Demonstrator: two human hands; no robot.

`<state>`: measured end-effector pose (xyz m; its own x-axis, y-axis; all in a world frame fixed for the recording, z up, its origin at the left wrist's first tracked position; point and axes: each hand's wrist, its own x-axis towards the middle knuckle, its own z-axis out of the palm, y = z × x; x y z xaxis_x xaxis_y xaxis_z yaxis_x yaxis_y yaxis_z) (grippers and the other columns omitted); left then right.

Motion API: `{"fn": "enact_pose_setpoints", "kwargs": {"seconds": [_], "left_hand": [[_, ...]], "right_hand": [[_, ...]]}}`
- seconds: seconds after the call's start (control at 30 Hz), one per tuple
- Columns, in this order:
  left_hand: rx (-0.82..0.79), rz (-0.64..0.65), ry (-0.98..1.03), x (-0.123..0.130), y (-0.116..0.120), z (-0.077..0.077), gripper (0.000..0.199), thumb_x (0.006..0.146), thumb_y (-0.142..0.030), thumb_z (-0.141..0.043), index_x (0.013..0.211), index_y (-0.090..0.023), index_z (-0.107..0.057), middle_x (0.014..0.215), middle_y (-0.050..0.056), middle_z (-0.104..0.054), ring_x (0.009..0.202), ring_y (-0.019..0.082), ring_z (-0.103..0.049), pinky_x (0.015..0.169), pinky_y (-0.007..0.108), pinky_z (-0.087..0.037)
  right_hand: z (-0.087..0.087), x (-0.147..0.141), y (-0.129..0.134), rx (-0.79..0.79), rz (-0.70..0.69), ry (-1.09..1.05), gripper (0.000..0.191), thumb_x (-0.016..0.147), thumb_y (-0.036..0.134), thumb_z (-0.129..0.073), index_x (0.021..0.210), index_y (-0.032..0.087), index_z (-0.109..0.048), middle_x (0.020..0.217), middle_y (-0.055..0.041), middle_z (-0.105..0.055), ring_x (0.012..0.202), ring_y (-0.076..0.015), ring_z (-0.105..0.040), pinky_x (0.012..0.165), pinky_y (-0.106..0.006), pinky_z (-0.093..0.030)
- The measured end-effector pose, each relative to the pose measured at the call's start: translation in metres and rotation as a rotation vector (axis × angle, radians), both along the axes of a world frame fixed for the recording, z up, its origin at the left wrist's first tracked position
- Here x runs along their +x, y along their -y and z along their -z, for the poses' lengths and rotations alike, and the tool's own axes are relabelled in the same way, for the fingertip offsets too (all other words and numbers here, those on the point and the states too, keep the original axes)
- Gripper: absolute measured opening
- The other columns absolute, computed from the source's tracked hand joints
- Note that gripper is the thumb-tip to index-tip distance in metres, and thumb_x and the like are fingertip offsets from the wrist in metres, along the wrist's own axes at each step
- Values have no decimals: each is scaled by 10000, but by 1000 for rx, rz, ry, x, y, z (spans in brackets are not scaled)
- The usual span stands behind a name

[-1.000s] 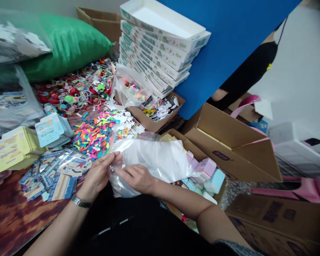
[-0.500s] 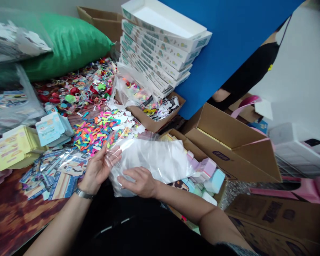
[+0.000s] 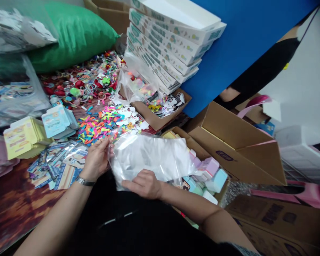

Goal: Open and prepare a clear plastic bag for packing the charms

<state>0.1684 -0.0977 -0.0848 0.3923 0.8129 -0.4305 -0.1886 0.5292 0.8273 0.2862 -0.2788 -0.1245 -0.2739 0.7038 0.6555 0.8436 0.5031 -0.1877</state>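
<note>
A stack of clear plastic bags (image 3: 152, 156) lies across my lap, reaching over toward the small boxes on the right. My left hand (image 3: 98, 159) pinches the left edge of the plastic between thumb and fingers. Lower down, my right hand (image 3: 145, 184) has its fingers curled in on the near edge of the bags, thumb pointing left. Just beyond the bags is a heap of small bright-coloured pieces (image 3: 101, 122). Blue printed cards (image 3: 61, 165) are spread to the left of my left hand.
White printed trays (image 3: 170, 46) stand stacked at the back. Yellow cards (image 3: 26, 138) and light-blue cards (image 3: 59, 121) sit at left, before a green sack (image 3: 77, 35). Pastel boxes (image 3: 209, 169) fill a carton on the right, beside an open cardboard box (image 3: 237, 142). Another person's arm (image 3: 266, 67) shows behind.
My left hand has closed from loosely spread fingers to a pinch on the bag edge. My right hand's fingers have curled in. The whole view has shifted slightly.
</note>
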Motion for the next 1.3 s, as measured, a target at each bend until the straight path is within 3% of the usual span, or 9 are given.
{"fn": "enact_pose_setpoints", "kwargs": {"seconds": [0.17, 0.3, 0.5, 0.63, 0.73, 0.83, 0.93, 1.13, 1.3], "left_hand": [[77, 70, -30, -5, 5, 0, 289, 666, -357, -804, 740, -176, -591, 582, -54, -571, 415, 47, -469, 368, 144, -355], [196, 96, -95, -4, 25, -5, 340, 654, -401, -808, 862, -188, -644, 671, -37, -630, 457, 66, -534, 416, 158, -422], [98, 354, -57, 2, 58, -24, 485, 685, -529, -763, 995, -166, -675, 878, 70, -700, 717, 190, -673, 611, 279, -563], [46, 441, 29, 6, 63, -27, 562, 739, -623, -664, 1044, -152, -686, 989, 122, -692, 784, 231, -683, 644, 328, -572], [235, 446, -82, 9, 60, -22, 530, 750, -572, -678, 1108, -181, -668, 1087, 107, -649, 705, 183, -668, 584, 288, -552], [455, 335, -223, 18, 60, -18, 606, 713, -491, -742, 1235, -228, -581, 1169, 92, -585, 704, 133, -626, 522, 217, -494], [436, 350, -211, 31, 64, -13, 750, 659, -449, -791, 1311, -227, -495, 1222, 106, -544, 808, 145, -607, 569, 215, -500], [314, 399, -44, 42, 70, 0, 443, 675, -433, -785, 980, -151, -629, 665, -30, -574, 552, 92, -534, 515, 205, -433], [348, 324, -62, 35, 64, 6, 294, 697, -405, -779, 762, -149, -650, 620, -15, -616, 526, 86, -541, 529, 210, -437]], "right_hand": [[-12, -7, -4, -134, 158, -202, 709, 784, 687, -594, 1319, 224, -550, 978, -85, -656, 868, -202, -630, 746, -329, -522], [-32, -16, -16, -467, 212, -618, 930, 757, 629, -666, 1504, 233, -279, 1334, -143, -507, 1169, -242, -559, 948, -374, -510], [-40, -16, -30, -680, 236, -1070, 1126, 661, 484, -800, 1533, 266, -120, 1264, -112, -577, 1101, -231, -620, 898, -387, -540], [-33, -2, -31, -590, 265, -1230, 825, 790, 415, -700, 1481, 243, -283, 1025, -52, -666, 975, -186, -673, 897, -376, -541], [-34, 21, -27, -555, 176, -1371, 608, 885, 448, -582, 1418, 232, -385, 932, -36, -694, 870, -158, -689, 872, -369, -548], [-42, 43, -23, -592, 94, -1515, 584, 890, 527, -556, 1382, 237, -434, 941, -46, -707, 808, -150, -691, 818, -344, -556], [-50, 55, -21, -624, 38, -1634, 589, 878, 564, -558, 1364, 245, -464, 939, -52, -708, 817, -153, -683, 771, -314, -551], [-49, 65, -24, -551, 121, -1662, 438, 817, 530, -649, 1137, 233, -620, 835, -2, -638, 685, -114, -639, 597, -231, -521], [-47, 88, -21, -386, 325, -1557, 376, 807, 498, -660, 1001, 177, -647, 627, 43, -555, 468, -58, -498, 451, -182, -386]]}}
